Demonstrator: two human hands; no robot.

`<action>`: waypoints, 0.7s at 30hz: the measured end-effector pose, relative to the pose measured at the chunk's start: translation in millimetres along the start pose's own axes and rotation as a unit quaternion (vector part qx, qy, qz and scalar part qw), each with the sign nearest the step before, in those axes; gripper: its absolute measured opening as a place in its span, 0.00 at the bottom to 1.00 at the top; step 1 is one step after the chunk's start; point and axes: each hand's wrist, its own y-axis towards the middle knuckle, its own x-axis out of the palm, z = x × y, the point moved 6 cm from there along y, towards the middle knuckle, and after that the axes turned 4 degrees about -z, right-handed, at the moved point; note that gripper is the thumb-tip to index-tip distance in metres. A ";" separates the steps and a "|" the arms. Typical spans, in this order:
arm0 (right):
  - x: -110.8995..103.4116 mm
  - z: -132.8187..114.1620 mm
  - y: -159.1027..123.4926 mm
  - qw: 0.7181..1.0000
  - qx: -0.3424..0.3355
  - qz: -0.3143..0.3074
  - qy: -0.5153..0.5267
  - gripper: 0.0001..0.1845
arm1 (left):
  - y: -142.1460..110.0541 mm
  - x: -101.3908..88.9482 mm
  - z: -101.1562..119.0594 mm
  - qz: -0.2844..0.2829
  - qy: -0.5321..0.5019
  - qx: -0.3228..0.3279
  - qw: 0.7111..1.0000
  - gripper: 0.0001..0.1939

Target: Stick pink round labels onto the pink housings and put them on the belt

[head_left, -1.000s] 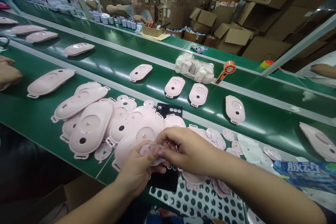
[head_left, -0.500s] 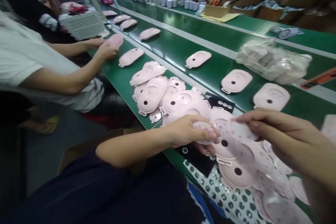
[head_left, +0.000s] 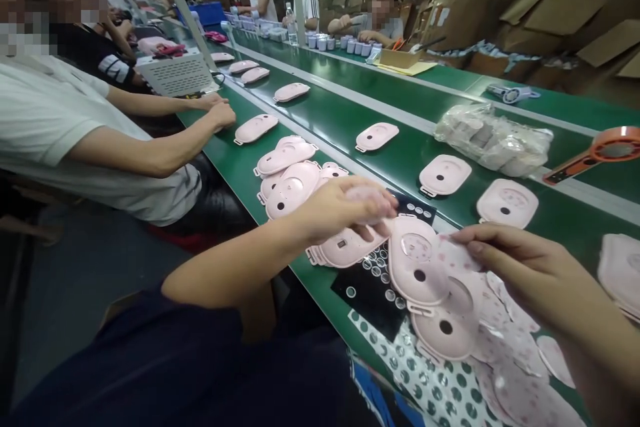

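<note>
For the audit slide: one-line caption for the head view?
Left hand holds a pale pink disc over pink oval plastic housings on a green conveyor belt; right hand touches pink film.

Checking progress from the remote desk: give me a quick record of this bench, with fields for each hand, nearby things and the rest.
left hand: holds a pink round piece
right hand: fingers over pink film, grip unclear
nearby: pink oval plastic shells; black sheet of clear dots
rest: green conveyor belt; co-worker's hands
</note>
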 end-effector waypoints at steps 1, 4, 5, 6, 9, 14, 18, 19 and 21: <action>1.3 1.6 -0.4 1.000 0.004 -0.003 -0.003 0.20 | 2.2 -5.7 -1.8 0.028 -0.085 -0.005 0.996 0.08; 6.0 2.0 -1.9 1.000 0.003 -0.018 0.001 0.20 | 9.0 -18.3 -5.6 0.106 -0.265 0.003 0.958 0.08; 7.1 1.2 -2.5 1.000 0.001 -0.022 0.005 0.20 | 11.6 -20.2 -6.0 0.117 -0.280 0.006 0.953 0.08; 7.6 0.5 -3.1 1.000 -0.001 -0.024 0.007 0.20 | 14.1 -21.2 -6.4 0.123 -0.286 0.006 0.950 0.07; 2.4 1.9 -1.2 1.000 -0.005 -0.012 -0.009 0.18 | 19.4 -21.9 -8.4 0.135 -0.298 -0.009 0.945 0.07; -33.5 27.6 34.8 0.989 0.013 0.113 -0.093 0.15 | 13.0 -14.8 -15.6 0.170 -0.285 -0.049 0.942 0.11; -57.6 66.2 97.6 0.977 0.064 0.146 -0.139 0.13 | 5.1 16.4 -37.1 0.136 -0.288 -0.111 0.941 0.14; -59.8 75.0 115.4 0.978 0.070 0.138 -0.140 0.12 | 3.6 29.5 -43.8 0.109 -0.298 -0.137 0.938 0.14; -62.3 90.1 148.6 0.978 0.079 0.129 -0.144 0.09 | 0.6 55.5 -54.3 0.057 -0.315 -0.181 0.930 0.14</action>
